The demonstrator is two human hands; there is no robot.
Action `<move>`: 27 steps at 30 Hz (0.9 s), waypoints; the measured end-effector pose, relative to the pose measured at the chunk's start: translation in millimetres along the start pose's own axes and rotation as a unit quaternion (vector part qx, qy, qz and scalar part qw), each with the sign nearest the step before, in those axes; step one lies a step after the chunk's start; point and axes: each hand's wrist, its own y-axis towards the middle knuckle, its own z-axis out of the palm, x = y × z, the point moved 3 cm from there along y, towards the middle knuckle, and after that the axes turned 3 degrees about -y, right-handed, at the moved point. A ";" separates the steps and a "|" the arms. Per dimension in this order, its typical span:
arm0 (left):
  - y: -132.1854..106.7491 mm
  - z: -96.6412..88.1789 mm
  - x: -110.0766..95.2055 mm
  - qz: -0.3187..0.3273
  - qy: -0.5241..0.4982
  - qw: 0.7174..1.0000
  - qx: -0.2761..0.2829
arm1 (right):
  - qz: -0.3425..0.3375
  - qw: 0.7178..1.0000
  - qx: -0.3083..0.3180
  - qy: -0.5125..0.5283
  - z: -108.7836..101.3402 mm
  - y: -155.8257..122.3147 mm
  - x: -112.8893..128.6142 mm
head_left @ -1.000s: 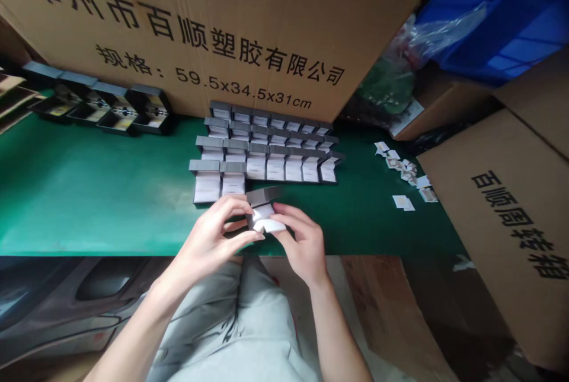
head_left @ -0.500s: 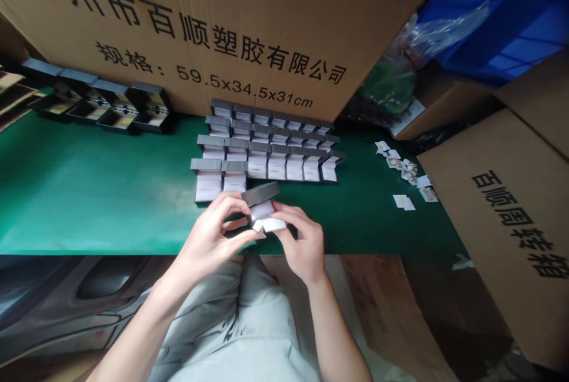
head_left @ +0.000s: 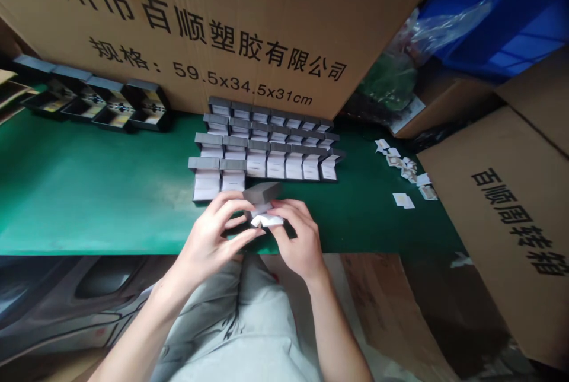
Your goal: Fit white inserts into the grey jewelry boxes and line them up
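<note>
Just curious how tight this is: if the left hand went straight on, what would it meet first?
The small grey hinged box that the left hand already touches, though depth is hard to judge.

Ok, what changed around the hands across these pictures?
The right hand slid leftward over the white insert of the grey box, closing up toward the left hand; neither let go. The rows of open boxes and loose white cards stayed put.
</note>
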 end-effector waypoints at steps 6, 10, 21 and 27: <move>-2.8 -1.3 0.7 0.018 -0.002 1.000 0.001 | 0.023 1.000 -0.008 0.012 1.2 -2.9 -0.7; -4.2 -1.1 0.9 0.029 -0.022 0.999 0.013 | 0.025 0.999 -0.022 0.037 0.9 -2.8 0.6; 1.4 -1.7 -3.2 0.019 -0.043 0.999 -0.009 | -0.014 0.995 -0.097 0.002 5.8 -5.8 1.0; -2.9 -1.7 7.0 -0.027 -0.055 0.998 -0.007 | 0.075 0.990 -0.084 0.081 4.3 -3.3 0.6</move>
